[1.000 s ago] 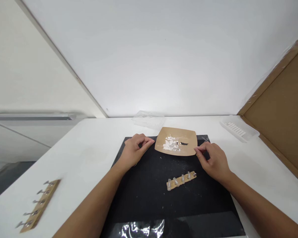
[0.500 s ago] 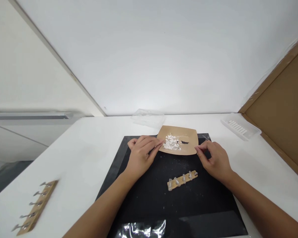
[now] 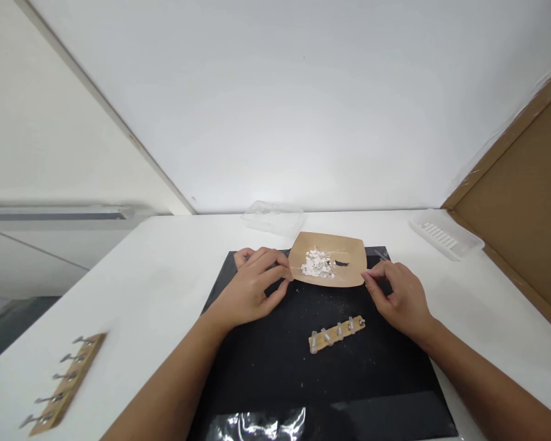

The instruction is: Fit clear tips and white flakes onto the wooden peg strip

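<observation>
A shallow brown paper tray (image 3: 349,278) rests at the back of a black mat (image 3: 280,367). In it lie a heap of small white pieces with thin strands (image 3: 319,263) and a dark strip (image 3: 342,264). My left hand (image 3: 257,285) is at the tray's left edge, thumb and fingertips drawn together; whatever is between them is too small to name. At the tray's right front corner, my right hand (image 3: 397,300) pinches the rim between thumb and forefinger. Nearer to me on the mat is a small wooden strip (image 3: 335,335) bearing several clear sleeves and a metal piece.
To the left, a wooden rack (image 3: 68,386) holds several metal pieces. A clear plastic lid or tray (image 3: 273,217) lies behind the paper tray. On the right are a translucent box with white labels (image 3: 445,236) and a cardboard panel (image 3: 523,202).
My left hand has drawn back a little to the left, out from over the white pieces to the tray's edge. The right hand has hardly moved.
</observation>
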Motion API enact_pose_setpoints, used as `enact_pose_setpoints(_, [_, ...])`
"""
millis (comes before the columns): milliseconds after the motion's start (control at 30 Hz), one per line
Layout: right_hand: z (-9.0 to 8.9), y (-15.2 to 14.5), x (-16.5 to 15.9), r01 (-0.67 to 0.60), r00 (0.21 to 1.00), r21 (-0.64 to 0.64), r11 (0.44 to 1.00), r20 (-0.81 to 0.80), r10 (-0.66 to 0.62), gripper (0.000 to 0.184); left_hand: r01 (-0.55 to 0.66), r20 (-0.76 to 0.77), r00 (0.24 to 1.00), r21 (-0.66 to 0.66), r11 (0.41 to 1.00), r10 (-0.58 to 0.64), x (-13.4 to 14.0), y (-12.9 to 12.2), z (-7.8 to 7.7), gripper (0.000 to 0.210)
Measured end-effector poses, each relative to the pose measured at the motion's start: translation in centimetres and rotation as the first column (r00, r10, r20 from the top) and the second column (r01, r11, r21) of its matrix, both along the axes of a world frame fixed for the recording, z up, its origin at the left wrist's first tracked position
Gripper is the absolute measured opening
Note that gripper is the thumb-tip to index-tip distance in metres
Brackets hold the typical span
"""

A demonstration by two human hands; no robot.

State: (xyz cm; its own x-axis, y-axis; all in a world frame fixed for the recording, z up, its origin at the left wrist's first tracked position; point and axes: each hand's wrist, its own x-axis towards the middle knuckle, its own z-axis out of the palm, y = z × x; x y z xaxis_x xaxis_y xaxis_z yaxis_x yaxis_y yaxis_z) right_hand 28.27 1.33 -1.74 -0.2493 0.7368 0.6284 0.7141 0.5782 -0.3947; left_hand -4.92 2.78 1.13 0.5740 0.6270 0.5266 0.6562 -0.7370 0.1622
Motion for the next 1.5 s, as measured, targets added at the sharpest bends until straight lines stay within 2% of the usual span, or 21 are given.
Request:
enact_pose_setpoints(133, [0.0, -0.1, 0.0, -0.009, 1.0, 0.005, 1.0, 0.006, 0.009, 0.021, 0.084, 0.0, 0.996, -0.035, 0.996, -0.084, -0.5, -0.1, 0.6, 0.013])
enact_pose_setpoints(267, [-0.1, -0.1, 0.0, -0.009, 1.0, -0.001, 1.0, 0.01, 0.009, 0.02, 0.153, -0.035, 0.986, -0.178, 0.972, -0.162, -1.1, 0.2, 0.3, 0.027])
enact_pose_setpoints(400, [0.0, 0.0, -0.1, -0.005, 1.0, -0.004, 1.0, 0.019, 0.005, 0.02, 0.109, -0.128, 0.979, -0.334, 0.936, -0.16, -1.3, 0.5, -0.5, 0.022])
enact_pose_setpoints(500, [0.1, 0.0, -0.1, -0.01, 1.0, -0.005, 1.0, 0.022, 0.01, 0.02, 0.08, -0.183, 0.969, -0.4, 0.913, -0.164, -1.3, 0.7, -1.0, 0.028])
enact_pose_setpoints(767, [0.1, -0.1, -0.1, -0.018, 0.999, -0.002, 1.0, 0.036, 0.018, 0.019, -0.008, -0.226, 0.968, -0.452, 0.892, -0.106, -1.4, 0.9, -1.7, 0.032])
enact_pose_setpoints(967, [0.1, -0.2, 0.0, -0.016, 0.999, -0.007, 1.0, 0.038, 0.016, 0.019, -0.019, -0.251, 0.964, -0.406, 0.914, -0.091, -1.2, 0.9, -1.9, 0.033])
enact_pose_setpoints(1133, [-0.2, -0.2, -0.1, -0.039, 0.998, -0.025, 0.999, 0.042, 0.04, 0.018, 0.101, -0.113, 0.982, -0.366, 0.925, -0.152, -0.8, 0.3, -0.5, 0.023])
enact_pose_setpoints(1267, [0.0, -1.0, -0.7, -0.166, 0.985, -0.027, 0.986, 0.035, 0.167, 0.015, 0.191, 0.044, 0.981, -0.321, 0.928, -0.187, 1.0, -0.9, 0.1, 0.02])
enact_pose_setpoints(1367, [0.5, -1.8, -1.4, -0.285, 0.958, -0.007, 0.958, 0.037, 0.285, 0.015, 0.287, 0.136, 0.955, -0.206, 0.936, -0.263, 3.1, -2.1, -0.3, 0.016])
enact_pose_setpoints(1500, [0.9, -2.7, -2.1, -0.387, 0.922, -0.021, 0.922, 0.017, 0.387, 0.017, 0.36, 0.16, 0.925, -0.074, 0.93, -0.345, 5.2, -3.4, -1.2, 0.015])
